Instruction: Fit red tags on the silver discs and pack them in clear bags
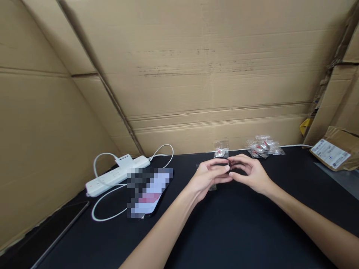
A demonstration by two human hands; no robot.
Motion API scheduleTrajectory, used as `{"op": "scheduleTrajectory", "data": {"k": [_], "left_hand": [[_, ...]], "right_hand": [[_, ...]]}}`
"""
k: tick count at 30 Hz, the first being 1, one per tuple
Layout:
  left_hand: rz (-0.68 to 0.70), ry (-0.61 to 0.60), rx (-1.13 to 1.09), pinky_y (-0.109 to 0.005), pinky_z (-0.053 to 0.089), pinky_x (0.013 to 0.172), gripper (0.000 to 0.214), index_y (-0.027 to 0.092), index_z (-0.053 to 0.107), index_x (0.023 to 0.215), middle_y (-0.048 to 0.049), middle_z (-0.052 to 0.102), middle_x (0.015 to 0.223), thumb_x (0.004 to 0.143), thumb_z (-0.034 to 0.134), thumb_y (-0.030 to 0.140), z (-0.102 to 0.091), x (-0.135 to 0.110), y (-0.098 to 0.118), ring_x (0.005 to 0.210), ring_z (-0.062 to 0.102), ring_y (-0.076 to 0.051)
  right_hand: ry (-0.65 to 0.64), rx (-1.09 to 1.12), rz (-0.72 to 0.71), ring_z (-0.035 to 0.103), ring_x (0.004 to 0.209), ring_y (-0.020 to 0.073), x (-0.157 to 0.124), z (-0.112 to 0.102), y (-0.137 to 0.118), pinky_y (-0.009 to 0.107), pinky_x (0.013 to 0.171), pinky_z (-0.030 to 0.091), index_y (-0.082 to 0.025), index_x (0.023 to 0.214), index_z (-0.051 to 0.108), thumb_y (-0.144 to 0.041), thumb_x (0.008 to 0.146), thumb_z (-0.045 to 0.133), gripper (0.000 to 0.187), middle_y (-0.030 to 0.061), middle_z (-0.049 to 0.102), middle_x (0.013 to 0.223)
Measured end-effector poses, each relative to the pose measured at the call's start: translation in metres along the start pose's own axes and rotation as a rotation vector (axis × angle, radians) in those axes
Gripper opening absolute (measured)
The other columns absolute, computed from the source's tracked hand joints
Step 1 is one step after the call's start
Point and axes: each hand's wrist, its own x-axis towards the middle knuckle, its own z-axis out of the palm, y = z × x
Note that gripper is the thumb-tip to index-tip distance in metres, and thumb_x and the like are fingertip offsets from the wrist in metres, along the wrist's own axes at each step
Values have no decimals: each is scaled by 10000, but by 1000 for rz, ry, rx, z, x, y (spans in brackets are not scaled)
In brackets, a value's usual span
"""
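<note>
My left hand (211, 172) and my right hand (250, 173) meet above the black tabletop. Between their fingertips they pinch a thin shiny piece (229, 167), seen nearly edge-on, so its face and kind do not show. Just behind the hands lies a small clear bag (220, 150) with a round silvery item and a red mark in it. Part of another clear bag (213, 187) shows under my left hand; the rest is covered. Further right is a pile of similar clear bags (263, 147) with silvery round items and red bits.
On the left are a white power strip (112, 178) with looping cables, a phone (153, 194) with a partly blurred screen, and a dark flat panel (47, 235). A labelled brown package (336, 151) sits at right. Cardboard walls (213, 89) enclose the black table (252, 235).
</note>
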Motion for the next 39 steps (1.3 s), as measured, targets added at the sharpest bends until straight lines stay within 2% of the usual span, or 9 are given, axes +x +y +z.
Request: {"op": "scheduleTrajectory", "data": {"k": [3,9,14,20,27,35,39], "left_hand": [[-8,-5,-1,-483,561,899,307,97,679,1017,-117,727,919,741,788,180,0,0,-1,827,721,-238],[-1,24,-14,-473,554,909,343,112,659,1039,-109,727,914,735,795,192,0,0,1,810,726,-236],[-8,-1,12,-457,573,866,322,115,660,1019,-101,724,885,741,791,212,2,-1,-1,784,720,-215],[5,10,-22,-473,557,897,301,117,646,975,-101,722,906,736,795,223,1,0,3,790,729,-233],[-7,-5,31,-445,585,835,324,116,637,980,-97,717,855,728,803,234,4,-2,0,762,718,-208],[30,-12,-1,-473,565,878,277,113,613,940,-85,715,838,744,785,208,5,-3,6,782,723,-226],[32,-5,22,-463,576,851,315,112,609,969,-87,713,825,732,796,202,6,-4,5,761,711,-202]], "right_hand": [[-20,4,11,655,975,216,0,0,1,432,929,553,-242,1092,700,-195,722,769,379,63,615,1044],[36,7,7,665,958,213,1,-1,0,437,948,540,-243,1092,696,-196,706,791,400,64,641,1052],[3,-31,-11,660,969,215,-1,3,-2,421,929,556,-232,1088,698,-198,728,770,368,66,625,1054],[75,-20,0,673,920,210,1,-1,-2,440,929,553,-224,1074,693,-201,694,800,396,64,656,1019],[18,-48,-16,668,940,212,-3,6,-3,420,900,577,-234,1073,703,-228,721,780,361,64,638,1031],[83,-34,-16,676,920,214,0,2,-2,434,908,568,-220,1065,692,-213,715,786,362,70,661,1026],[53,-95,-49,665,945,215,-2,4,-4,415,902,571,-220,1082,693,-201,728,770,363,69,640,1033]]}}
